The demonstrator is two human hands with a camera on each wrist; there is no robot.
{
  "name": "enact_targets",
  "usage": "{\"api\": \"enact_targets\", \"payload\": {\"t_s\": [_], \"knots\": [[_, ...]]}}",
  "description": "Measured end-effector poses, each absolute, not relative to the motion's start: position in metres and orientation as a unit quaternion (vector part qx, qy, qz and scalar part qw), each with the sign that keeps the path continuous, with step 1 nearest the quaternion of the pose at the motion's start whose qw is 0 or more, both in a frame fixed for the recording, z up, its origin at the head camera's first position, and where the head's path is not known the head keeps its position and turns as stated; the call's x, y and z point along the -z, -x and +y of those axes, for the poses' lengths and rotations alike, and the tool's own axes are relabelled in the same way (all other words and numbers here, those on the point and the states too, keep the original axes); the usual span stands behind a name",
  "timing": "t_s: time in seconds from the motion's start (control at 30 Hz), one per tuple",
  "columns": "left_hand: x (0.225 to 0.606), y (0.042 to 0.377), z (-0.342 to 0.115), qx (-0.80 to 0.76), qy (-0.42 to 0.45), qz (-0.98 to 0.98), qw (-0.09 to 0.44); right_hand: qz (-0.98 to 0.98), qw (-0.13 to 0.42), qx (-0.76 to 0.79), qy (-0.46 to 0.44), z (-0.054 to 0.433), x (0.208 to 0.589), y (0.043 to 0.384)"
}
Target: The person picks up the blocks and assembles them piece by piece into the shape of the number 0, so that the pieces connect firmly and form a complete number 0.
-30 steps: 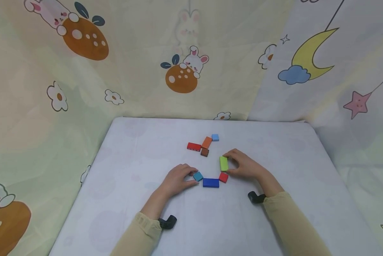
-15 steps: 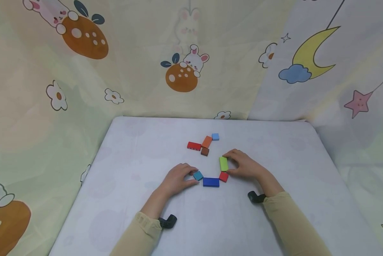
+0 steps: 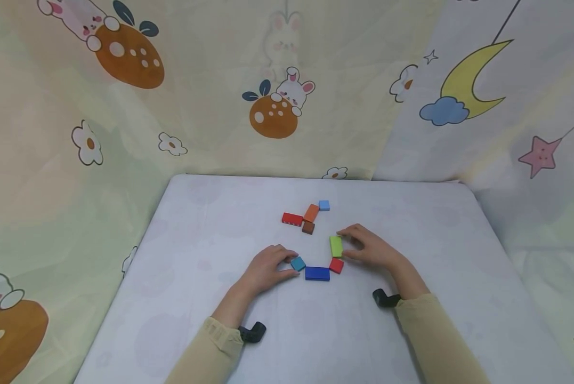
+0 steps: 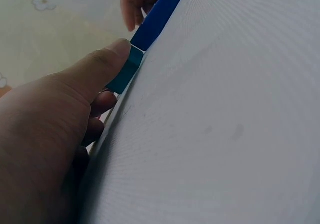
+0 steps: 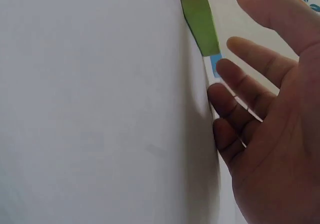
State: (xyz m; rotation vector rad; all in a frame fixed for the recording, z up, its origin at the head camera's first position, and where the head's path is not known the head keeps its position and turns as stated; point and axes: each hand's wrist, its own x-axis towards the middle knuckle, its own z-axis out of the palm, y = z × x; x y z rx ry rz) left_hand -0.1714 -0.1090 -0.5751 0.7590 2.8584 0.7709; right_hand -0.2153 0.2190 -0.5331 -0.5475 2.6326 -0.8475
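Observation:
My left hand [image 3: 266, 270] pinches a small teal block [image 3: 298, 263] between thumb and fingers on the white table [image 3: 210, 234]. In the left wrist view the thumb lies along the teal block [image 4: 127, 71], whose corner meets the end of a long dark blue block [image 4: 157, 18]. A small red block [image 3: 336, 265] sits turned at the blue block's other end. Above it lies a light green block [image 3: 336, 247]. My right hand [image 3: 374, 249] is beside the green block with thumb and fingers spread; the right wrist view shows a gap between them and the green block [image 5: 201, 23].
Farther back lies a second group: a long red block [image 3: 292, 219], an orange block [image 3: 310, 213], a brown block [image 3: 308, 228] and a light blue block [image 3: 324, 205]. A cloth backdrop [image 3: 210, 96] with printed rabbits rises behind the table.
My right hand has let go of the green block and moved slightly right of it. The left hand keeps its pinch on the teal block, and the blocks stay in place.

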Motion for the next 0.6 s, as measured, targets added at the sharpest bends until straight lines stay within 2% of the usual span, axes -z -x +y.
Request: {"api": "enact_targets", "payload": {"t_s": [0.27, 0.6], "knots": [[0.576, 0.172, -0.110, -0.259, -0.250, 0.932, 0.042, 0.921, 0.108, 0.328, 0.182, 0.222, 0.547, 0.197], [0.577, 0.172, -0.110, -0.275, -0.238, 0.930, 0.046, 0.923, 0.067, 0.339, 0.169, 0.215, 0.559, 0.180]]}}
